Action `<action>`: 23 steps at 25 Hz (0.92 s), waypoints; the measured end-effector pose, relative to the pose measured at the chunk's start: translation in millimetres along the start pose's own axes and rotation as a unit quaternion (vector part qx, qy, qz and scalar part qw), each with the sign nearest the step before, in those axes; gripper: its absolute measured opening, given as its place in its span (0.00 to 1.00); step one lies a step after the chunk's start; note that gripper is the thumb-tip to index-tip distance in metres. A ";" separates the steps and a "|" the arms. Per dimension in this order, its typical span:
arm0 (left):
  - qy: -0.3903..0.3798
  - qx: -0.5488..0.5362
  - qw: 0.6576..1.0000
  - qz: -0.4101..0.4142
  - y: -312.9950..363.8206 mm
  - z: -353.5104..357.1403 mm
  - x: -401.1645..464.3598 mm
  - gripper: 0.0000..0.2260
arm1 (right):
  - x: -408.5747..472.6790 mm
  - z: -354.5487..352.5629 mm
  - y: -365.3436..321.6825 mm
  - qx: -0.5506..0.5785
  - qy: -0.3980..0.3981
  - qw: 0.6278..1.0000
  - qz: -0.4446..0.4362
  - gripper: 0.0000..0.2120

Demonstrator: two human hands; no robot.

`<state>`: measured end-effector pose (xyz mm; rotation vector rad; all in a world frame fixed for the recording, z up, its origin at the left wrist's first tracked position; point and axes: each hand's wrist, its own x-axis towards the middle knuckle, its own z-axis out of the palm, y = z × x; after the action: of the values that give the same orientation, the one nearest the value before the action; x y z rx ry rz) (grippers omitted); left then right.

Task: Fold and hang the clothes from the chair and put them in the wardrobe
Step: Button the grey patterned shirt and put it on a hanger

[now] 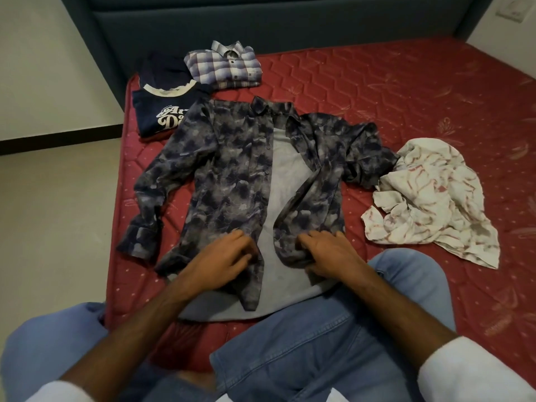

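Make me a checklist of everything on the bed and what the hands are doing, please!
Surface: red quilted mattress.
Job's things: patterned shirt spread open, front up; plaid shirt and navy T-shirt folded; white cloth crumpled.
Clutter: nothing seen.
Hands: left hand presses the shirt's left hem; right hand bunches the other front panel.
Cables: nothing seen.
Surroundings: dark headboard, wall socket, pale floor.

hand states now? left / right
Left hand: open, fingers resting on the camo shirt.
Right hand: gripping the shirt's right front panel near the hem.
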<state>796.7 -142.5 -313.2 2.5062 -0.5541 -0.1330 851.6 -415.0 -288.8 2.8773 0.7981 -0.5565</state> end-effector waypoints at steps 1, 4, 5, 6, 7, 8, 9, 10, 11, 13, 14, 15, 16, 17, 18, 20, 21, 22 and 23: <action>0.002 -0.083 0.996 -0.033 7.6 9.5 10.2 0.06 | 1.4 -0.7 4.1 0.043 0.014 0.999 0.000 0.18; 0.013 -0.390 0.892 -0.231 39.9 31.3 41.9 0.15 | 5.8 -11.7 19.4 0.303 0.095 0.948 0.017 0.05; 0.002 -0.484 0.826 -0.288 49.2 36.7 52.9 0.18 | 4.9 -17.7 24.0 0.367 0.103 0.924 0.018 0.03; -0.008 -0.567 0.760 -0.317 56.7 40.7 63.0 0.19 | 3.8 -21.0 27.8 0.400 0.106 0.910 0.019 0.03; -0.012 -0.630 0.707 -0.322 61.4 43.6 72.1 0.20 | 0.5 -23.4 29.7 0.423 0.098 0.900 0.021 0.05; -0.009 -0.676 0.667 -0.312 66.3 44.4 79.4 0.21 | -2.3 -24.6 29.6 0.462 0.075 0.883 0.023 0.07; 0.007 -0.707 0.641 -0.299 67.8 46.0 85.1 0.21 | -6.6 -26.3 29.4 0.525 0.040 0.850 0.021 0.09; 0.026 -0.734 0.617 -0.283 70.3 46.4 88.9 0.21 | -11.5 -28.1 29.5 0.601 -0.004 0.799 0.014 0.11; 0.047 -0.751 0.601 -0.271 70.3 47.6 90.2 0.21 | -17.9 -30.7 30.1 0.676 -0.056 0.735 -0.002 0.13; 0.072 -0.766 0.582 -0.264 67.8 48.6 87.0 0.20 | -28.3 -32.8 32.5 0.730 -0.134 0.668 -0.046 0.16; 0.073 -0.759 0.589 -0.269 65.7 49.1 83.6 0.21 | -30.0 -30.1 33.6 0.714 -0.141 0.684 -0.054 0.16; 0.069 -0.738 0.609 -0.281 62.8 49.0 78.2 0.22 | -28.3 -24.2 33.3 0.682 -0.128 0.718 -0.047 0.16; 0.062 -0.710 0.634 -0.302 61.4 47.1 70.6 0.22 | -22.8 -15.7 32.6 0.634 -0.098 0.766 -0.025 0.16; 0.055 -0.676 0.659 -0.325 59.8 45.6 62.0 0.19 | -18.2 -8.8 29.7 0.575 -0.066 0.816 -0.008 0.15; 0.048 -0.641 0.684 -0.344 60.9 42.5 52.7 0.16 | -13.7 -2.1 26.0 0.509 -0.042 0.860 -0.004 0.14; 0.056 -0.586 0.719 -0.368 58.3 38.0 35.1 0.11 | -10.4 4.6 16.1 0.383 -0.050 0.922 -0.033 0.13; 0.078 -0.563 0.734 -0.372 52.5 36.9 27.5 0.09 | -10.3 5.6 9.9 0.316 -0.082 0.944 -0.054 0.14; 0.102 -0.547 0.747 -0.364 48.8 32.9 20.8 0.09 | -9.6 6.3 4.1 0.250 -0.116 0.959 -0.069 0.15; 0.124 -0.527 0.764 -0.350 43.9 29.3 16.5 0.11 | -9.0 5.2 -0.5 0.204 -0.140 0.966 -0.070 0.15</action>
<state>789.8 -197.4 -313.3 1.4281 0.5104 -0.2869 842.5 -419.9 -290.2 2.9981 0.9369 -1.2461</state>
